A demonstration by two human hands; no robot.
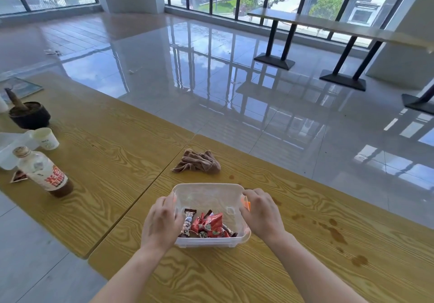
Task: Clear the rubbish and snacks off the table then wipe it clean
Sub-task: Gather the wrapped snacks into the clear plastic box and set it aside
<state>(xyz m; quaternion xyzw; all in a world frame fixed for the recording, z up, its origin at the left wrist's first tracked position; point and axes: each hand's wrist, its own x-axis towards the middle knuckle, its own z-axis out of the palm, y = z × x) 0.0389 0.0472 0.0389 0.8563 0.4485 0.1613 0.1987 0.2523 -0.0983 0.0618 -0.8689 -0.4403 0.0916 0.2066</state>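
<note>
Head view looks down on a long wooden table (270, 277) whose far edge runs diagonally from upper left to lower right, with wide glossy floor (211, 68) beyond it and more floor showing at the near left corner. A seam (150, 187) splits the surface into a left panel and a right panel. Most of the right panel is bare wood, marked only by brown spill stains (335, 232) to the right of the box, so there is open room on that side and toward the near edge.

A clear plastic box (209, 194) sits on the right panel, near the seam, holding red and dark snack wrappers (206, 225) bunched against its near wall. The left hand (162, 223) wraps its fingers over the box's left rim; the right hand (263, 213) curls over the right rim beside an orange clip (246, 203). Both hands grip the box.

Just beyond the box lies a crumpled brown cloth (197, 162), close to the far edge. On the left panel, well apart, stand a bottle (44, 173) with brown liquid, a white paper cup (45, 138) and a dark bowl (29, 116). A torn wrapper scrap (17, 177) lies beside the bottle.
</note>
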